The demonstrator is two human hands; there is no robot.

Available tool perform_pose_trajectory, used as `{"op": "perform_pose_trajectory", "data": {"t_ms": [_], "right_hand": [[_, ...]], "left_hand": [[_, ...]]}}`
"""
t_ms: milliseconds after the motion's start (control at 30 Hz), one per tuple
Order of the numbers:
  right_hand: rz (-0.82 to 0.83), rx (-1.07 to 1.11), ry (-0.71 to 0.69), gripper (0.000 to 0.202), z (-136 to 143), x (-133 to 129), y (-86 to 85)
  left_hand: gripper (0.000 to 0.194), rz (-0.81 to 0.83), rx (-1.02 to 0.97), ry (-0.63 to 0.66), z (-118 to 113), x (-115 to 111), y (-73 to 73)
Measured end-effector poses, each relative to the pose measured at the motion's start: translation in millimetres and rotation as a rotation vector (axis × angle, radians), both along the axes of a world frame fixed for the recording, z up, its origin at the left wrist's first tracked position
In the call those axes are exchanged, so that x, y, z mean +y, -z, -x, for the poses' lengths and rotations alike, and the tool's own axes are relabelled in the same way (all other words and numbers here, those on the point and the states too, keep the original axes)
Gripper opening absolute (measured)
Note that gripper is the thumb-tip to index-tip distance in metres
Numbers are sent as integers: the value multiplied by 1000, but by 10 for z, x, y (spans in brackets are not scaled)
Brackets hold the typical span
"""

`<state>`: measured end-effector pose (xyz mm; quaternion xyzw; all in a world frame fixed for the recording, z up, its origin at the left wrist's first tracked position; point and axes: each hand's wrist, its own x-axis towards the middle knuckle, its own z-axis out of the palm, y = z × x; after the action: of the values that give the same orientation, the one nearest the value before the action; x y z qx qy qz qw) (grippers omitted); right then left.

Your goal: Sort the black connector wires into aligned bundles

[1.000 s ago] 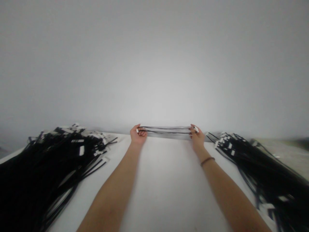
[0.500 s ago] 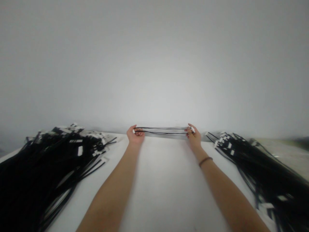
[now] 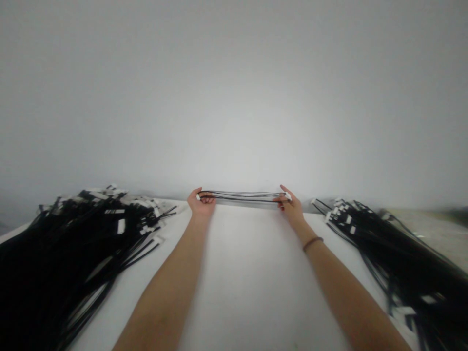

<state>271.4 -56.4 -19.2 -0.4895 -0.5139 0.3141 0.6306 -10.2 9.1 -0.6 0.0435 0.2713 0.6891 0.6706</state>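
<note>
Black wires (image 3: 243, 200) are spanning the gap between the two hands I'm watching, just by the table's far edge. Nearest me, a big dark cable heap (image 3: 73, 263) is spreading over the left side of the white table (image 3: 248, 273), and a narrower cable bundle (image 3: 409, 263) is lying on the right, both showing white end pieces. Farther out, a wristband (image 3: 312, 242) is circling the right wrist. Beyond it, the left hand (image 3: 201, 204) is gripping one end of the strands near a white tip (image 3: 198, 196), while the right hand (image 3: 292, 209) is gripping the other, its index finger extending. Behind everything, a pale wall (image 3: 234, 97) is rising. I'm judging this as a stage of holding the strands taut and level; any move from here is calling for even tension, with neither end slipping.
</note>
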Motion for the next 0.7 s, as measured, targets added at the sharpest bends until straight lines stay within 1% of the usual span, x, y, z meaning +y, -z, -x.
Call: {"op": "perform_pose_trajectory", "data": {"t_ms": [67,233,333,500,633,700], "right_hand": [[-7,2,-3,56,1,-3,3],[-34,4,20,45,-1,13,42],[-58,-5,28,44,-3,25,59],[-60,-43,35,45,0,23,56],[-54,-55,53,46,2,28,55],[-62,-60,54,47,2,32,57]], "left_hand": [[26,20,-35,-22,-18,-19,-16],[28,-14,-73,22,-28,-34,-18],[31,-36,-95,43,-19,-31,-9],[32,-36,-112,39,-7,-27,-5],[32,-26,-63,26,-1,-18,-1],[31,-37,-3,53,1,-15,-1]]}}
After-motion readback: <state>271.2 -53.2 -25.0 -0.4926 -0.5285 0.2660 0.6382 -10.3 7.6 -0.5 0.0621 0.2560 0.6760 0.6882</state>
